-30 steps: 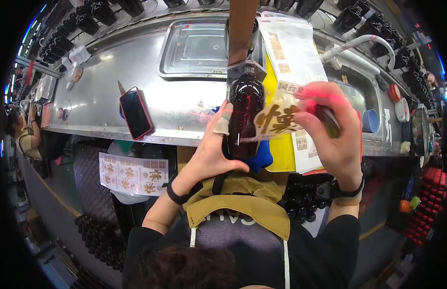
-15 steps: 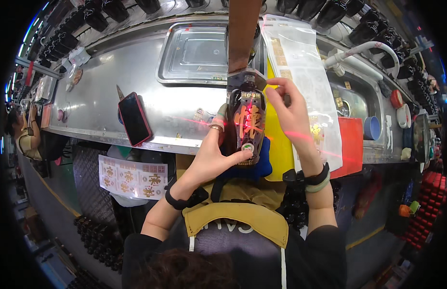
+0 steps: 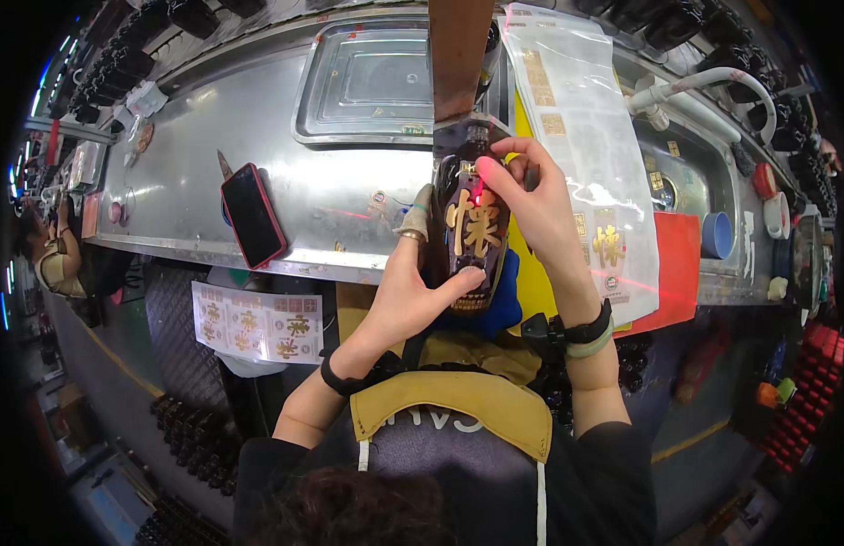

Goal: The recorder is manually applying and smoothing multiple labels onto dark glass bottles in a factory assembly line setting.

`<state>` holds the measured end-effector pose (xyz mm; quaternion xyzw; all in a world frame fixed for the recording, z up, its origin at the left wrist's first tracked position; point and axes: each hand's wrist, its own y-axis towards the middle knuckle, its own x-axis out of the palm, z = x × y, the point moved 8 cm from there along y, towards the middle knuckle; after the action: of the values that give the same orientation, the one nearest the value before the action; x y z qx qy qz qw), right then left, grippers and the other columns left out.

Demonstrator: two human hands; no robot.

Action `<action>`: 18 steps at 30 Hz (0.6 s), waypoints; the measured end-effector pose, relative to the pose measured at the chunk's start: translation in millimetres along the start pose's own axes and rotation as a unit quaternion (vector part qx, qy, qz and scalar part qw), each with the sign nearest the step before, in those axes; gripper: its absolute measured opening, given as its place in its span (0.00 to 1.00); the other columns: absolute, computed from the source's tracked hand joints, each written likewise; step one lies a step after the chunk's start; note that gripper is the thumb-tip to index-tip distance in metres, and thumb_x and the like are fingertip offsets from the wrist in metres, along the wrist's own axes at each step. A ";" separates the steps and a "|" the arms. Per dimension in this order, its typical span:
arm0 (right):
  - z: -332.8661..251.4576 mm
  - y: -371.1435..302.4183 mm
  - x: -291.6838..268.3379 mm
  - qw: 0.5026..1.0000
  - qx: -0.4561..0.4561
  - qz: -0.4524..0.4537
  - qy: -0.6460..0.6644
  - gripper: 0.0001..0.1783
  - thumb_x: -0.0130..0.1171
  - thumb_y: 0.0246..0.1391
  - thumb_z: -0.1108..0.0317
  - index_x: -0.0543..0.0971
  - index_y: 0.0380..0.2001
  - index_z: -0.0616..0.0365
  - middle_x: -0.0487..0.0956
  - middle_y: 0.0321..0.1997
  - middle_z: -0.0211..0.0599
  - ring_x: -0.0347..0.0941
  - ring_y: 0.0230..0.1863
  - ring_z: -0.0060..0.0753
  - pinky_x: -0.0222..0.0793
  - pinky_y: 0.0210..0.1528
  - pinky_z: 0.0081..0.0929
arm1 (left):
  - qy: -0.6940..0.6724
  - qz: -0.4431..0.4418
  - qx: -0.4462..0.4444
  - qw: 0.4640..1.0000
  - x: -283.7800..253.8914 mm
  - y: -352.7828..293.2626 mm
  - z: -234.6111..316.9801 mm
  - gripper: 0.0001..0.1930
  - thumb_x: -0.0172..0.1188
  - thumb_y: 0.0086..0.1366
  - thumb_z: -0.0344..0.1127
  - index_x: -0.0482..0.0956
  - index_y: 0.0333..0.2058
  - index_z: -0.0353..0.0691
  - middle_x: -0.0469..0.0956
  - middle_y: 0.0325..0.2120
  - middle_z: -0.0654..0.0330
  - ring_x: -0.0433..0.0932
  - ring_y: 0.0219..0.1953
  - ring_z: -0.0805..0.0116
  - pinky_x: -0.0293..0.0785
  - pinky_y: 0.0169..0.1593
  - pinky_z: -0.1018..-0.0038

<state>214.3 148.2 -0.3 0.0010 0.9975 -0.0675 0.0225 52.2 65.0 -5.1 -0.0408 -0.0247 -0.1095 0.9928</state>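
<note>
A dark glossy bottle (image 3: 474,238) with a large gold character on its front leans back in front of me. My left hand (image 3: 402,296) is closed around its lower left side, thumb across the lower front near a small round mark. A pale cover wraps one of its fingertips, and a ring sits on a finger. My right hand (image 3: 542,196) is at the upper right, its thumb pressed on the bottle's shoulder over a small gold label. Its other fingers are curled by the neck. Red laser light falls on the bottle and right thumb.
A steel tray (image 3: 363,127) and a phone (image 3: 254,217) lie on the metal counter (image 3: 195,173). Right are transfer sheets (image 3: 577,118), a red sheet (image 3: 674,264), a sink (image 3: 690,177) and a blue cup (image 3: 716,235). A brown post (image 3: 461,55) stands behind the bottle. Another person (image 3: 58,259) works far left.
My right thumb has come down onto the bottle's shoulder, where the hand was raised beside it before. My left hand keeps its hold. The whole view has shifted slightly.
</note>
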 end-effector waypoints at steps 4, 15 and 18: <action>0.0 1.0 -1.2 1.000 -0.005 0.009 -0.009 0.21 0.74 0.53 0.60 0.80 0.43 0.62 0.62 0.26 0.16 0.57 0.28 0.11 0.55 0.29 0.14 | 0.010 0.012 -0.004 1.000 -0.5 -0.5 -1.0 0.54 0.74 0.59 0.34 0.45 0.72 0.25 0.61 0.68 0.44 0.63 0.69 0.59 0.59 0.71 0.65; -1.4 0.9 -0.5 1.000 -0.007 0.003 -0.013 0.21 0.74 0.53 0.59 0.80 0.43 0.63 0.62 0.26 0.15 0.57 0.28 0.11 0.55 0.29 0.14 | -0.015 0.004 -0.013 1.000 0.3 -1.0 -1.7 0.55 0.74 0.58 0.33 0.43 0.73 0.25 0.59 0.69 0.43 0.60 0.71 0.58 0.58 0.72 0.64; -0.2 0.7 -0.5 1.000 -0.006 0.001 -0.018 0.21 0.74 0.53 0.59 0.80 0.43 0.63 0.62 0.26 0.15 0.57 0.28 0.11 0.55 0.29 0.14 | 0.006 -0.008 -0.009 1.000 0.9 -0.8 -0.7 0.55 0.74 0.58 0.33 0.42 0.73 0.25 0.58 0.69 0.44 0.60 0.71 0.58 0.57 0.72 0.64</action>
<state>214.8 148.9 -0.1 0.0008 0.9973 -0.0617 0.0401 52.9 63.9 -5.7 -0.0490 -0.0177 -0.1177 0.9917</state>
